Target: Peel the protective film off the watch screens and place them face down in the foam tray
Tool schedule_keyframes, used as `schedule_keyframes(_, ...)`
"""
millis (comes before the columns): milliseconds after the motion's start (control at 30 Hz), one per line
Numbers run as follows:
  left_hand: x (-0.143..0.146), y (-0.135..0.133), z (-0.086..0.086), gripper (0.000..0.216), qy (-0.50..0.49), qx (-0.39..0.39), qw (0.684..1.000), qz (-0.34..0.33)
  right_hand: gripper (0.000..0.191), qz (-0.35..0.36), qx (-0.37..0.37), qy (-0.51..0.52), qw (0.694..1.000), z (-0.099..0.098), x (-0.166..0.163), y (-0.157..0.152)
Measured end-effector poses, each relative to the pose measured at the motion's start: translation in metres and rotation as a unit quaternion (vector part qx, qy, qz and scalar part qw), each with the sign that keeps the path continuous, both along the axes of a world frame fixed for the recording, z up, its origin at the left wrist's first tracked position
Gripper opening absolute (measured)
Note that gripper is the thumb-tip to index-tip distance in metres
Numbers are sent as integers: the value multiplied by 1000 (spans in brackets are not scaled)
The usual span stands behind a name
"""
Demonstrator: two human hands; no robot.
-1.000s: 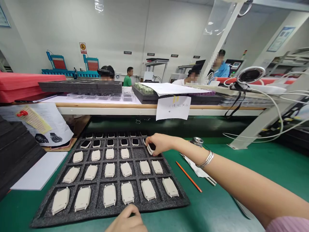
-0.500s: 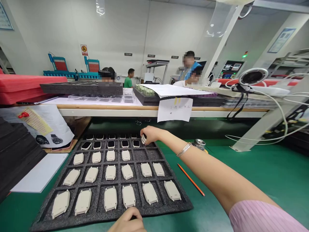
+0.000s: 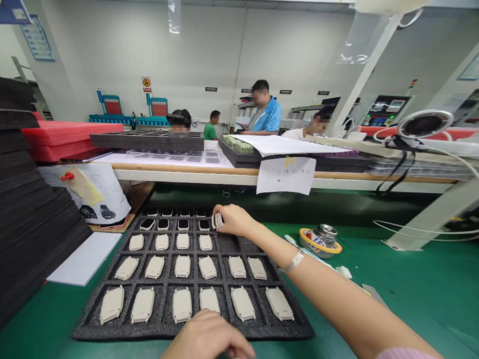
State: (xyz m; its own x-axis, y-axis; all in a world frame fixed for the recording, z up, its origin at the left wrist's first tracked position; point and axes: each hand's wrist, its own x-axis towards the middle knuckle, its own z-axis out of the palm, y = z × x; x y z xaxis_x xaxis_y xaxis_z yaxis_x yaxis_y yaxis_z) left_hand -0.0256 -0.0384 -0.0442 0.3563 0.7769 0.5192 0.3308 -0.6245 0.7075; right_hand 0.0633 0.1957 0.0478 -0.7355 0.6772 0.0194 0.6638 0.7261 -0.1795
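A black foam tray [image 3: 160, 331] with rows of compartments lies on the green bench. Off-white watch cases [image 3: 182, 302] lie back up in its nearer rows, while dark-screened watch cases [image 3: 162, 224] face up further back. My right hand [image 3: 235, 219] is over the far right of the tray, closed on a small stack of watch cases [image 3: 217, 220] seen edge-on. Empty compartments [image 3: 229, 243] show just below it. My left hand [image 3: 209, 335] is curled at the tray's front edge, in front of a case in the nearest row. What its fingers hold, if anything, is hidden.
A metal pot in a yellow-rimmed bowl [image 3: 321, 242] stands right of my right forearm. Stacked black foam [image 3: 37, 224] and a white pad [image 3: 85, 259] lie left. A shelf [image 3: 224, 172] crosses behind the tray, holding red foam [image 3: 75, 134]. Several people work beyond.
My right hand has come slightly left and nearer with the watch cases. My left hand has moved right and further over the tray's front edge. The camera view has turned a little left.
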Motion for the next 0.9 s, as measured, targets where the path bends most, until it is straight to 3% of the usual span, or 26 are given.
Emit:
schedule_keyframes(67,0,-1,7,31,-144,-148,978,31,46,14,-8,85,996,2,8,-30)
schedule_keyframes(167,-3,0,22,37,-368,-317,869,91,53,51,-40,188,980,0,20,-81)
schedule_keyframes(233,-5,2,33,37,-494,-365,782,106,57,91,-62,264,958,-6,26,-108)
schedule_keyframes(267,-6,3,38,38,-540,-374,748,100,58,119,-85,329,933,-11,29,-118)
schedule_keyframes(333,-7,4,46,44,-581,-387,712,74,61,164,-119,403,893,-20,32,-130)
schedule_keyframes(500,-5,1,49,47,-572,-373,727,75,67,209,-129,440,864,-37,34,-134)
schedule_keyframes(667,-6,0,48,50,-541,-355,756,93,77,248,-166,465,833,-39,35,-134)
schedule_keyframes(900,-7,-2,43,55,-494,-346,789,114,90,256,-179,468,826,-39,36,-133)
